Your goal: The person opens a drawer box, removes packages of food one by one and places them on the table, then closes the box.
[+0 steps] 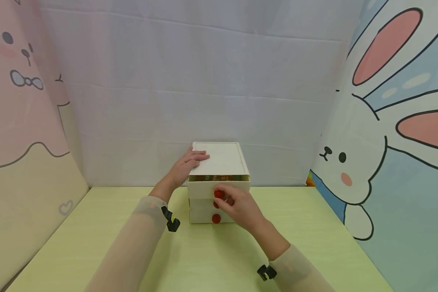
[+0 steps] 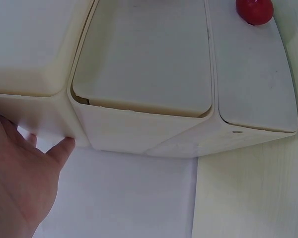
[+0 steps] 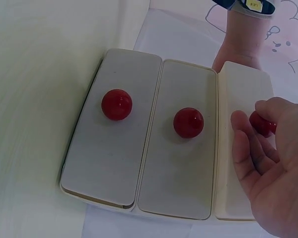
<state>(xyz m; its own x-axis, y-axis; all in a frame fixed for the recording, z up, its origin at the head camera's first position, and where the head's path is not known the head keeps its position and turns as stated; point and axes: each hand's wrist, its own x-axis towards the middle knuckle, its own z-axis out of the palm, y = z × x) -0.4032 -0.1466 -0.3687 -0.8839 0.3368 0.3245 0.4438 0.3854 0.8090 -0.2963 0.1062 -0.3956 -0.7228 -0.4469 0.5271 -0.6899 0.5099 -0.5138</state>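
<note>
A small white drawer cabinet (image 1: 222, 156) stands on the table against the back curtain, with three stacked drawers and round red knobs. Its top drawer (image 1: 200, 189) is pulled out a little, and a strip of something coloured shows through the gap above its front. My right hand (image 1: 239, 205) pinches the top drawer's red knob (image 3: 261, 124) between thumb and finger. The middle knob (image 3: 188, 123) and bottom knob (image 3: 116, 104) are untouched. My left hand (image 1: 186, 166) rests on the cabinet's top left edge, its fingers lying over the lid; in the left wrist view this hand (image 2: 25, 173) touches the cabinet's side.
The pale green table (image 1: 113, 239) spreads around the cabinet. A white curtain (image 1: 204, 81) hangs close behind it. Cartoon-printed panels stand at left (image 1: 29, 121) and right (image 1: 405, 182). A small coloured object (image 1: 309, 179) shows at the back right corner.
</note>
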